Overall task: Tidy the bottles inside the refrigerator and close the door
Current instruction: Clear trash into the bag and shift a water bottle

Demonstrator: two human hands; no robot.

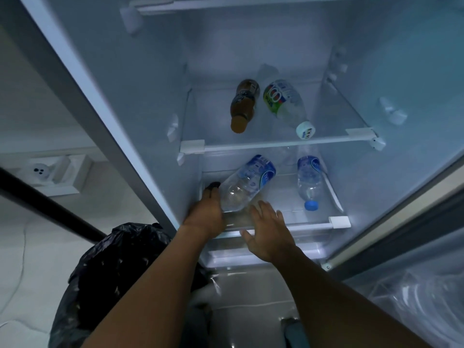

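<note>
The refrigerator stands open in front of me. On its lower glass shelf (313,226) a clear water bottle with a blue label (247,180) lies tilted, and my left hand (204,214) grips its neck end. My right hand (268,232) hovers just right of that bottle with fingers spread, holding nothing. A second blue-label water bottle (309,182) with a blue cap lies further right on the same shelf. On the shelf above (276,144) lie a brown tea bottle (243,105) and a clear bottle with a green and white label (286,105).
The refrigerator door (401,209) is open at the right. A bin lined with a black bag (113,280) stands at the lower left, close to the fridge's left wall. A wall socket (40,170) is at the far left. Clear plastic wrap (421,302) lies at the lower right.
</note>
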